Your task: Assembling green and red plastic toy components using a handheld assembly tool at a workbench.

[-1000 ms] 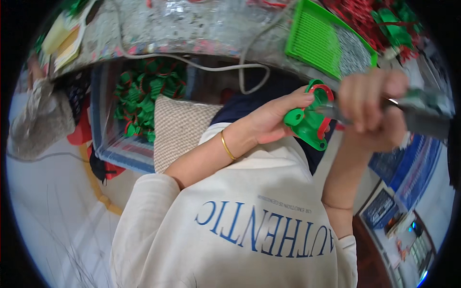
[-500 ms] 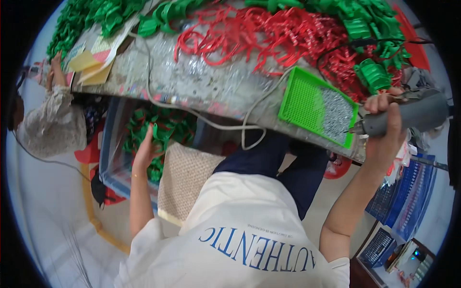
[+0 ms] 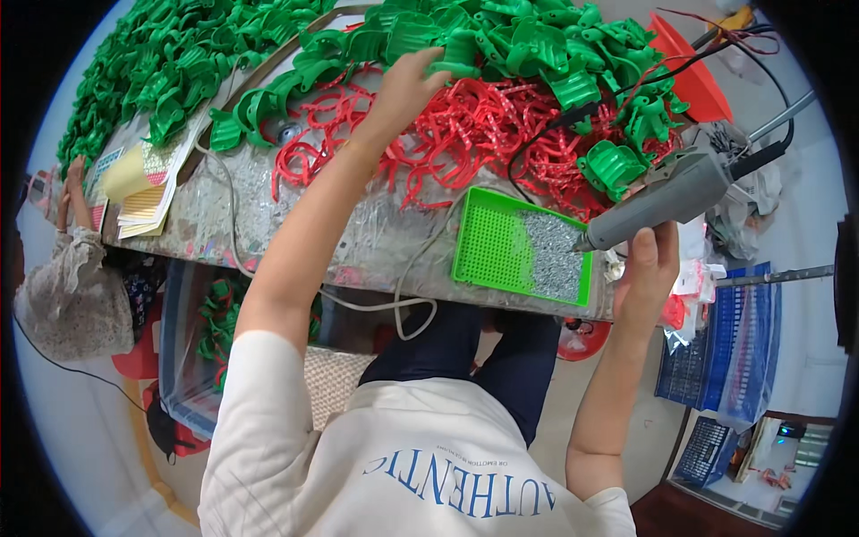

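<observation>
The left hand (image 3: pixel 404 88) reaches far across the surface (image 3: pixel 358 234), fingers curled onto a green plastic part (image 3: pixel 452 55) at the edge of the green pile, above tangled red strips (image 3: pixel 465 134). The right hand (image 3: pixel 649 264) grips a grey power screwdriver (image 3: pixel 658 197) beside a green tray (image 3: pixel 488 246) of small screws. Yellow label sheets (image 3: pixel 143 183) lie left.

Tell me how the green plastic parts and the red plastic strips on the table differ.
The green plastic parts are chunky, curved shells; the red plastic strips are thin, flat and tangled. The green plastic parts lie along the far side of the table, the red plastic strips nearer, beside the green tray. The left hand reaches the green ones, not the red. Both lie in loose heaps.
</observation>
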### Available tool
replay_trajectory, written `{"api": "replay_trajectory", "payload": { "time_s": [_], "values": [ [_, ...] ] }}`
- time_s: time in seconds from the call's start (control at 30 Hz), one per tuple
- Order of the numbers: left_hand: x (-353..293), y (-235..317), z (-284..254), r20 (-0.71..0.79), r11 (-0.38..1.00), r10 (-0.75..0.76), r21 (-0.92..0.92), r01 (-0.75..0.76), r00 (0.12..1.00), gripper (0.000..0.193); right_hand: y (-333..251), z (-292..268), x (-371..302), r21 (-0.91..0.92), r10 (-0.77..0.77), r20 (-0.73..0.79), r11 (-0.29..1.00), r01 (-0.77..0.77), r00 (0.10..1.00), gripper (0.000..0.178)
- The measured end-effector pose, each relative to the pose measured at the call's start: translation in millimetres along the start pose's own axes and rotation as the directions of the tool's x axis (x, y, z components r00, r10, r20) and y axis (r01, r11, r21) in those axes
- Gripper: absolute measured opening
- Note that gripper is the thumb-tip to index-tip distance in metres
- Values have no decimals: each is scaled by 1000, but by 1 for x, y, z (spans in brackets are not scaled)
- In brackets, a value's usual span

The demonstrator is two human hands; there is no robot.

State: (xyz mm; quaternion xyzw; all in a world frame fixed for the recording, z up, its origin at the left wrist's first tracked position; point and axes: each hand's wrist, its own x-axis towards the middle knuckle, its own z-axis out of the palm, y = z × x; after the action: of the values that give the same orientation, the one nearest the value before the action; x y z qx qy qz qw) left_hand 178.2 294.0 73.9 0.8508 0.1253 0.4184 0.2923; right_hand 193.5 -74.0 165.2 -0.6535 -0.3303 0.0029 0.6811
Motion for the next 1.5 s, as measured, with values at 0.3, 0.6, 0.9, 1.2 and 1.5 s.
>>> {"api": "replay_trajectory", "payload": {
  "time_s": [0.3,0.6,0.9,1.2,1.5],
  "values": [
    [30,-24,37,100,827,289,475,-300,952,33,2,-22,-11,5,-10,-67,1000,10,998,51],
    [-50,6,-23,-21,995,-10,-99,8,1000,14,15,-10,-31,-82,57,2,995,-57,998,33],
    [-152,97,-57,54,982,184,43,-186,982,17,36,72,-37,1,317,318,942,-335,893,35],
    [-207,169,-75,143,975,211,-95,-199,967,25,67,92,-42,-425,298,203,885,-190,933,36],
    [-262,138,-70,787,-590,-351,-606,533,508,67,54,129,-41,-485,403,700,874,-22,589,44]
  ]
}}
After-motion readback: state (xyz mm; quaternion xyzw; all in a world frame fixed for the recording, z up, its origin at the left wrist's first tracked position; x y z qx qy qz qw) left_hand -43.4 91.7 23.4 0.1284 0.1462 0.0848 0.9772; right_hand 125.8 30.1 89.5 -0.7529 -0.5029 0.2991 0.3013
